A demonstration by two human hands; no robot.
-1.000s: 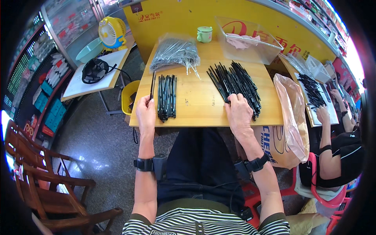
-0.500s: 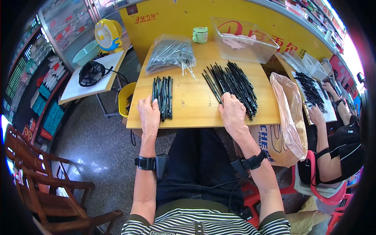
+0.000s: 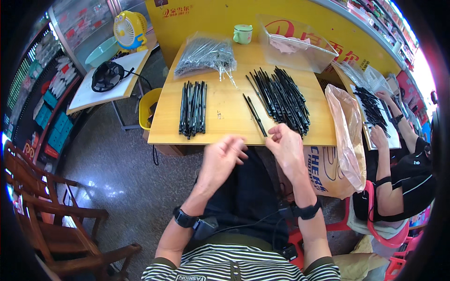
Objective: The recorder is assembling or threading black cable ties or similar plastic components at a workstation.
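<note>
In front of me, my right hand (image 3: pixel 287 146) pinches the near end of a slim black pen-like stick (image 3: pixel 254 114) at the table's front edge; the stick's far end points away and left. A second thin one may lie along it. My left hand (image 3: pixel 224 157) hovers just off that edge, fingers bent and apart, with nothing seen in it. Right of centre lies a large loose pile of the same black sticks (image 3: pixel 283 100). On the left, a smaller, neater bundle of black sticks (image 3: pixel 192 107) lies side by side, untouched by either hand.
On the wooden table (image 3: pixel 225 126) are a clear bag of dark thin pieces (image 3: pixel 206 54), a green mug (image 3: pixel 243 34) and a clear plastic bin (image 3: pixel 297 51). A brown paper bag (image 3: pixel 344 140) stands at the right edge. Beyond it a co-worker's hands (image 3: pixel 380 136) handle similar sticks.
My left hand has left the left bundle and come right, toward my right hand. My right hand has drawn a stick from the pile's left side toward the front edge.
</note>
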